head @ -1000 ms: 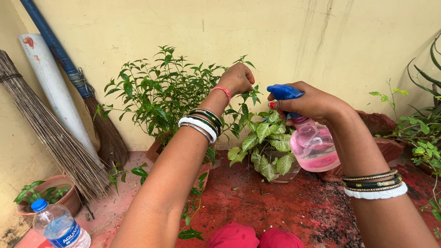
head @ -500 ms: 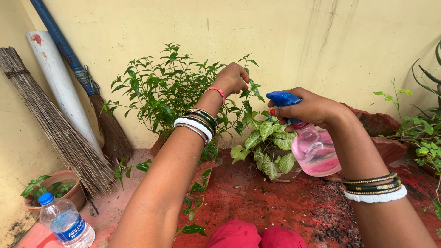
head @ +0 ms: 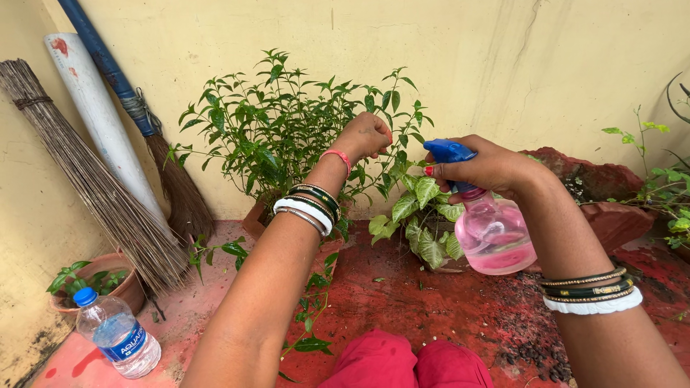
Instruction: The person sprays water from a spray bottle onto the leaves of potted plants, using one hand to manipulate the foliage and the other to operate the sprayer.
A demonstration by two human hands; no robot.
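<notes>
Green bushy plant crowds brooms, water bottle.

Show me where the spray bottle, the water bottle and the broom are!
spray bottle [head: 496, 241], head view, on its pink see-through belly.
water bottle [head: 118, 336], head view, on its clear middle.
broom [head: 93, 190], head view, on its brown bristles.

Red floor bears potted plants, a water bottle and brooms.

Two straw brooms and a white plastic pipe are leaned against the yellow wall at left; a clear blue-capped water bottle is seen lower left, beside a small clay pot.
</notes>
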